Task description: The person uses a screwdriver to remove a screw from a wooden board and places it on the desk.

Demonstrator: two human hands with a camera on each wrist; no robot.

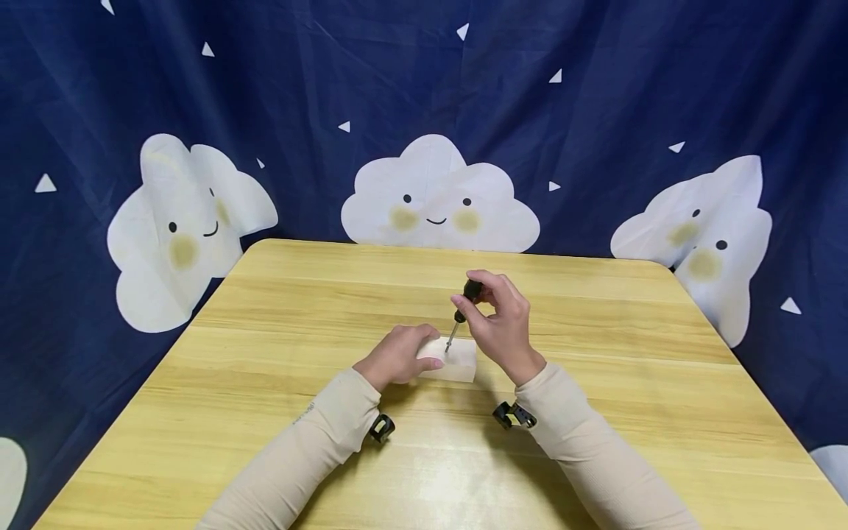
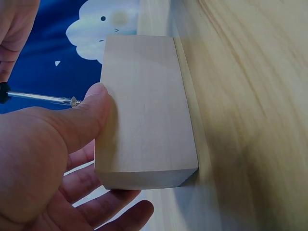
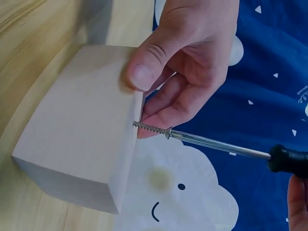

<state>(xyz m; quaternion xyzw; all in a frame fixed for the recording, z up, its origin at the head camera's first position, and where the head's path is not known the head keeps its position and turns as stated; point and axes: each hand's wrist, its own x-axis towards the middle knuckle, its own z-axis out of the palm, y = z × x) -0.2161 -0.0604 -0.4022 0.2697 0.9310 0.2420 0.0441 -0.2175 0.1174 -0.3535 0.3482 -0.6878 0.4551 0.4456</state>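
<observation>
One screwdriver (image 3: pixel 216 143) slants down from the right hand (image 1: pixel 500 316), which is raised just right of a wood block (image 1: pixel 465 362), fingers pinching the black handle. Its tip meets the head of a screw (image 3: pixel 151 128) whose point touches the block's upper face. Reaching in low, the left hand (image 1: pixel 397 355) grips the block's left end, thumb on the near side. The block sits on the worktop (image 1: pixel 298 294), well apart from its side and far edges, its right end jutting past the left hand.
</observation>
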